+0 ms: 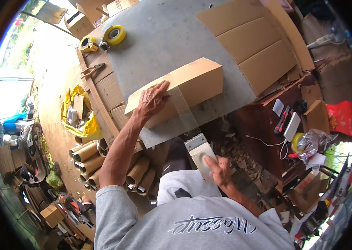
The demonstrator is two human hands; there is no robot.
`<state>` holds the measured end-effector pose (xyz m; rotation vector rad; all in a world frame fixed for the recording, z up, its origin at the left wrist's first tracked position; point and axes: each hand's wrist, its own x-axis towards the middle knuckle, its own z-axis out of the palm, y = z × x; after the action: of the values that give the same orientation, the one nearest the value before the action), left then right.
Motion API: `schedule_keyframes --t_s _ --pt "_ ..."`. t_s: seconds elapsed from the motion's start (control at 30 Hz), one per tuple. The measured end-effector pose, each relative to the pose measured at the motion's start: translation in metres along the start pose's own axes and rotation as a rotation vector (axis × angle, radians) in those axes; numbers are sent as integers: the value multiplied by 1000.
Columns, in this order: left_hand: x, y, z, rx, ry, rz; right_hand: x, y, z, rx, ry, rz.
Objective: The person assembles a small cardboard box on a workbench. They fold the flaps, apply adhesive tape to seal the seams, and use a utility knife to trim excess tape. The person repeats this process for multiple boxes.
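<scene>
Left hand (153, 100) flat, fingers spread, pressing on box (184, 85) at worktop (163, 37) near edge. Right hand (219, 171) at 5 o'clock of box, gripping tape dispenser (200, 152); clear tape (184, 110) stretched from box to dispenser.

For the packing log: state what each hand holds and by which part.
Right hand grips the tape dispenser by its body. Left hand lies flat on the cardboard box, holding nothing.

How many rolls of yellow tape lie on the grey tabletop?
2, both at the table's far left corner: a larger roll and a smaller roll left of it. Others may be hidden.
</scene>
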<state>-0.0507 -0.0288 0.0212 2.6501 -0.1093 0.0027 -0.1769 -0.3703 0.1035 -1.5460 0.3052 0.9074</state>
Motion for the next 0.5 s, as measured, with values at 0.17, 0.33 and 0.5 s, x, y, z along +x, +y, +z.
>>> schedule_keyframes --t_s 0.17,0.33,0.5 --pt "7 -2 -6 39 -63 -14 51 64 -9 -77 26 -181" --pt "27 -27 -19 89 -266 -26 75 53 -11 29 -66 -43" --pt "64 -55 -55 -283 -299 -101 106 24 4 0 -32 -227"
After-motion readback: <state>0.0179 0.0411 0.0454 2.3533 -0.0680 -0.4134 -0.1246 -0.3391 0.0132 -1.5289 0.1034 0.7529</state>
